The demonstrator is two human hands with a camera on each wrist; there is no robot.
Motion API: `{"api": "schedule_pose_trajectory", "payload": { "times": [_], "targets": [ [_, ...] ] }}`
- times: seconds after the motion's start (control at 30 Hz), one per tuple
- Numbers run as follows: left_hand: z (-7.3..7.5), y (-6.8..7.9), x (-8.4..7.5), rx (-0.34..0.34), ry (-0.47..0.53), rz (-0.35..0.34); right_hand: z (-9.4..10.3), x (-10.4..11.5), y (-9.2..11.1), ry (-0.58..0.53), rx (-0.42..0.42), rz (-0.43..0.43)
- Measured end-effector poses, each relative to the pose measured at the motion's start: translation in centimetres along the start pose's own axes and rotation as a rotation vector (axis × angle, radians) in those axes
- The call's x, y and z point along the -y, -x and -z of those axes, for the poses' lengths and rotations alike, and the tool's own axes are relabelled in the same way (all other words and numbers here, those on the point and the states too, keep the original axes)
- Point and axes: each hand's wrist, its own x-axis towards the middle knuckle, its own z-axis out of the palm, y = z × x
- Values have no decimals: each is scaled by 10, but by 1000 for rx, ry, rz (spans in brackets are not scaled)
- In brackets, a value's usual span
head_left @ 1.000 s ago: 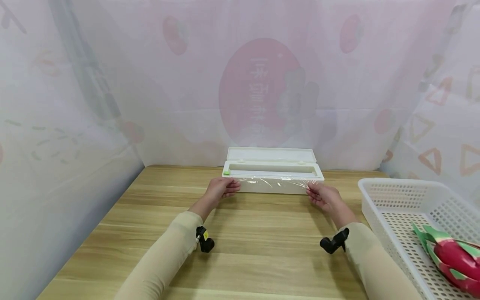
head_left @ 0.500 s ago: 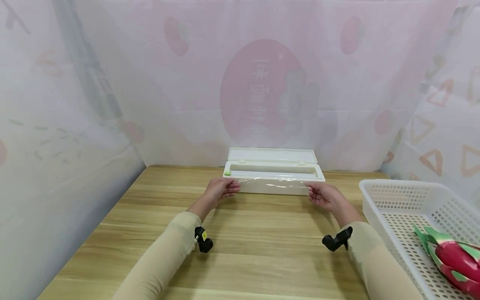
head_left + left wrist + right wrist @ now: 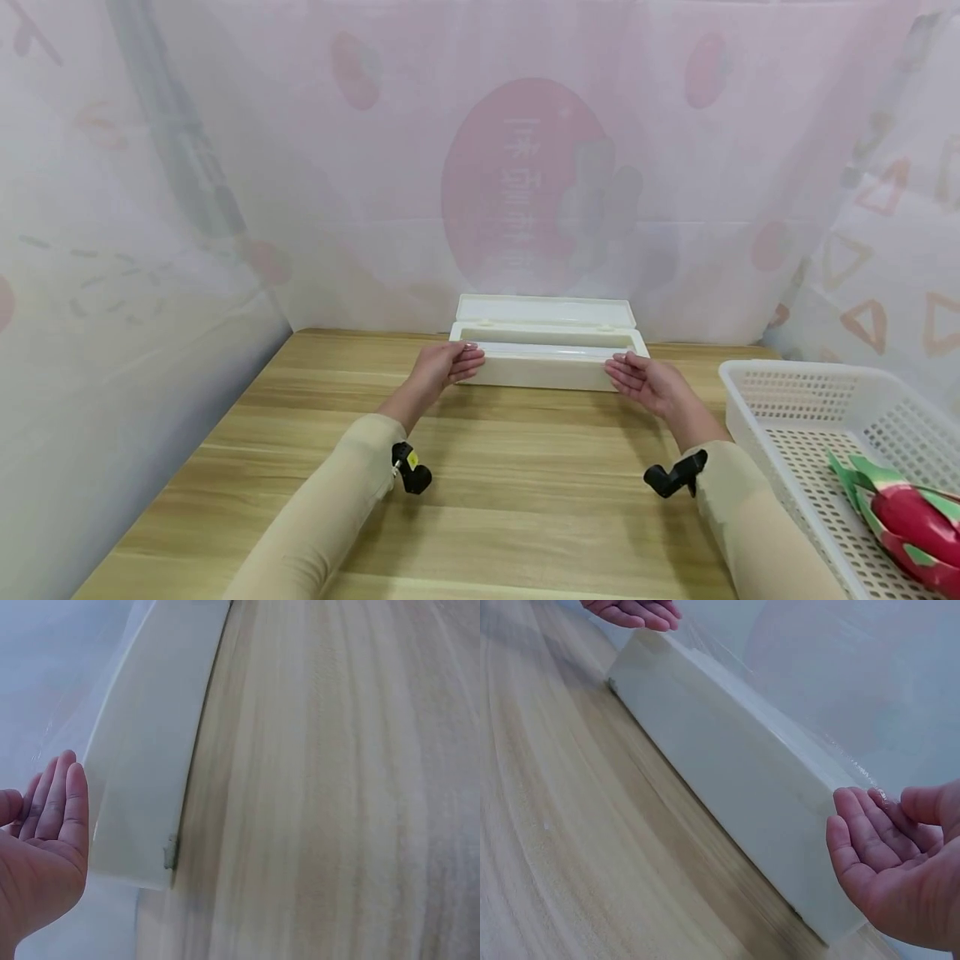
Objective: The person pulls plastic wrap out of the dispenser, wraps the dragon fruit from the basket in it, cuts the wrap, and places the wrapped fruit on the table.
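One long, off-white box [image 3: 551, 372] sits at the counter's 12 o'clock, close to the backdrop, its plain front wall facing the person. Its lid [image 3: 546, 312] stands open at the back, and something glossy and white lies in the long recess. A dark scuff [image 3: 171, 851] marks the lower left corner of the front wall. Thin, shiny clear film [image 3: 855, 766] stretches between the hands along the box top. From the box's middle, the left hand [image 3: 444, 367] is at 8 o'clock and the right hand [image 3: 651, 383] at 4; each pinches the film at the thumb, fingers extended. Under all this spreads the counter [image 3: 525, 500], pale brown with streaky wood grain. At 4 o'clock from the box, a white perforated basket [image 3: 817, 364] holds a red-and-green object [image 3: 915, 521]. Pale, faintly pink cloth [image 3: 360, 192] printed with strawberries hangs at 12 o'clock; more printed sheeting closes 9 and 3.
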Motion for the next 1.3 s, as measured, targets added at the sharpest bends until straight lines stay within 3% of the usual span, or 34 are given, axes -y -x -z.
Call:
{"api": "schedule_pose_trajectory", "payload": {
  "times": [0.27,0.53,1.3],
  "targets": [
    [-5,3,-15,14,-13,-30,-8,12,8,-52,40,52],
    [-9,4,-28,27,12,-50,-15,23,9,-1,48,101],
    [-9,15,-57,79,11,-83,-27,45,22,-152,63,104]
  ]
}}
